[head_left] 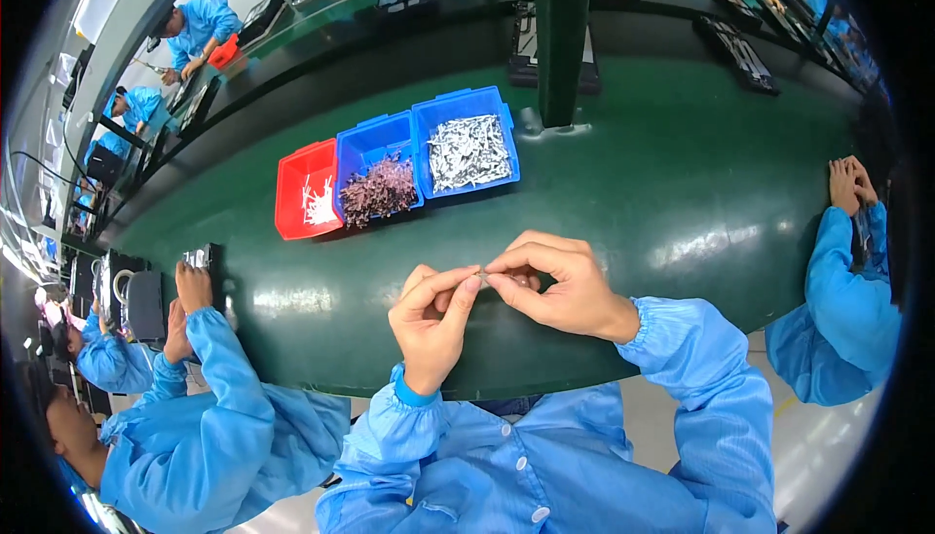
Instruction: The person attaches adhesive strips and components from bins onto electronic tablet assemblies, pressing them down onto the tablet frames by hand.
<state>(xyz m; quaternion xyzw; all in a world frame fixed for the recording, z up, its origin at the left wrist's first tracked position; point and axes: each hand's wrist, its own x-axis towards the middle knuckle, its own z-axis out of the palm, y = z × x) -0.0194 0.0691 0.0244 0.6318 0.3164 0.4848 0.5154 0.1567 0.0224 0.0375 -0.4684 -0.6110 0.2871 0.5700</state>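
Just above the near edge of the green table, my left hand [433, 318] and my right hand [560, 281] meet at the fingertips. Each pinches the same tiny part [483, 277], too small to name. Beyond my hands three bins stand side by side: a red bin [308, 161] with a few thin white pieces [317, 203], a blue bin [375, 130] heaped with small brownish-purple parts [380, 189], and another blue bin [458, 101] full of small white and silver pieces [469, 152].
A green post [562, 42] rises from the table [623, 203] behind the bins. Black trays [735, 52] lie on the far belt. A co-worker in blue [214, 427] sits close on my left, another co-worker [847, 281] on my right.
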